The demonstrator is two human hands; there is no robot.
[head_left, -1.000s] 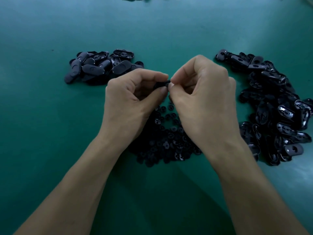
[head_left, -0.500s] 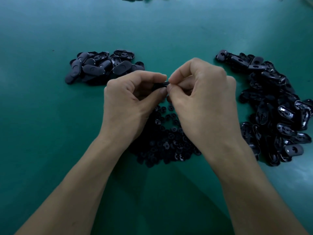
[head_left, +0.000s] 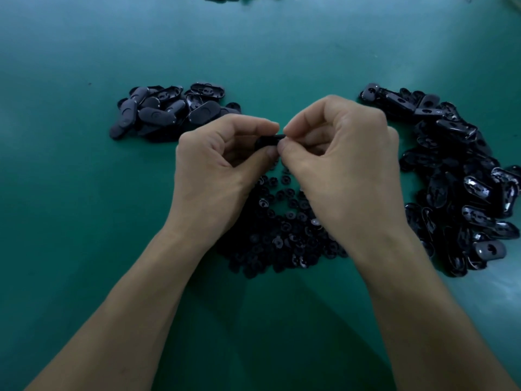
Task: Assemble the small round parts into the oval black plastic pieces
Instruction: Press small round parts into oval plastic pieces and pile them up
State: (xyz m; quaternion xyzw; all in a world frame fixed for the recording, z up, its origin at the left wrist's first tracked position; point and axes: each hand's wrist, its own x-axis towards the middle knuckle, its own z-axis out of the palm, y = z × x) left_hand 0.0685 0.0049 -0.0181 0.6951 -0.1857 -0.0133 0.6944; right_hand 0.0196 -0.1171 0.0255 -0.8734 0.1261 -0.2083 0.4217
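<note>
Left hand: my left hand (head_left: 214, 176) is curled in front of me above the table (head_left: 70, 221), thumb and forefinger pinched on one oval black piece (head_left: 266, 141).
Right hand: my right hand (head_left: 346, 170) meets it from the other side, fingertips (head_left: 283, 148) pressed against the end of the same piece.
Grip, left: narrow, holding the oval black piece edge-on.
Grip, right: narrow, closed at the piece's end; I cannot tell whether a small round part sits under my fingertips.
Oval black piece: held in the air between both hands, mostly hidden by my fingers.
Small round parts: a loose heap (head_left: 282, 230) lies on the table under and between my wrists.
Right pile: a big heap of glossy oval pieces (head_left: 465, 187), many with the hollow side up, just beside my right hand.
Left pile: a smaller heap of oval pieces (head_left: 166, 111), mostly smooth side up, beyond my left hand.
Table: green, matte surface.
</note>
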